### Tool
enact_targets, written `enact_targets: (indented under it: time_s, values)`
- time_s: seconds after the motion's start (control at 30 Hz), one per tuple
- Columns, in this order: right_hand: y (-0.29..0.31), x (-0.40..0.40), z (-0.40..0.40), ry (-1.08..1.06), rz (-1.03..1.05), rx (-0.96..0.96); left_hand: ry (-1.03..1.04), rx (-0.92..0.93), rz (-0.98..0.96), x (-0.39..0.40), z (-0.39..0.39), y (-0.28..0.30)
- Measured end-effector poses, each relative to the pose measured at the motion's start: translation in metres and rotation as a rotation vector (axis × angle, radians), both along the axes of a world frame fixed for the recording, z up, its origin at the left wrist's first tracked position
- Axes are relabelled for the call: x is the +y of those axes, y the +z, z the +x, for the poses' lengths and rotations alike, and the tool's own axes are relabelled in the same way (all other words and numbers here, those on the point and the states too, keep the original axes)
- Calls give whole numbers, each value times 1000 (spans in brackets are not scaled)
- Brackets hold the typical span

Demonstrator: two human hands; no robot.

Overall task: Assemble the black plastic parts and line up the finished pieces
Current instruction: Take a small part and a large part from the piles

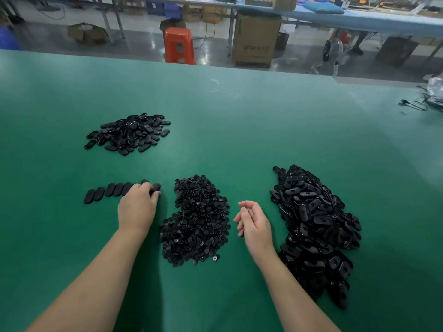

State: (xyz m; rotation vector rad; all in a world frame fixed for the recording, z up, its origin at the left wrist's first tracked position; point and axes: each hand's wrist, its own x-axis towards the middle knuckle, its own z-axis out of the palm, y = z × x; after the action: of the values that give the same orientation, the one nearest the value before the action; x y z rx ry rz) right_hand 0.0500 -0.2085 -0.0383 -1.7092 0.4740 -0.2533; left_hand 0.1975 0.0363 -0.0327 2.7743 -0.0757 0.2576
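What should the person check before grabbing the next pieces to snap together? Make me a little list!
1. Right hand free to pick: ok, its fingers are loosely curled and hold nothing.
2. Left hand done placing: cannot tell, its fingers rest on the right end of the row of finished pieces and hide the last ones.
3. Row straight: ok for the visible pieces, which lie side by side in a line.
4. Small round parts pile within reach: ok, it lies between the two hands.
5. Oval shells pile within reach: ok, just right of the right hand.
6. Bare green table beside the row to extend it: cannot tell, the small pile lies close.
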Motion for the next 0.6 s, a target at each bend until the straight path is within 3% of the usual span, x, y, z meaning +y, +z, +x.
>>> enact_targets:
  time_s: [0.27,0.6]
  values:
    - [1,1,0,5,-40,17,-78,-248,143,3,-1,-16]
    - [-1,1,0,-32,-68,34,-34,-212,139,6,-10,-26]
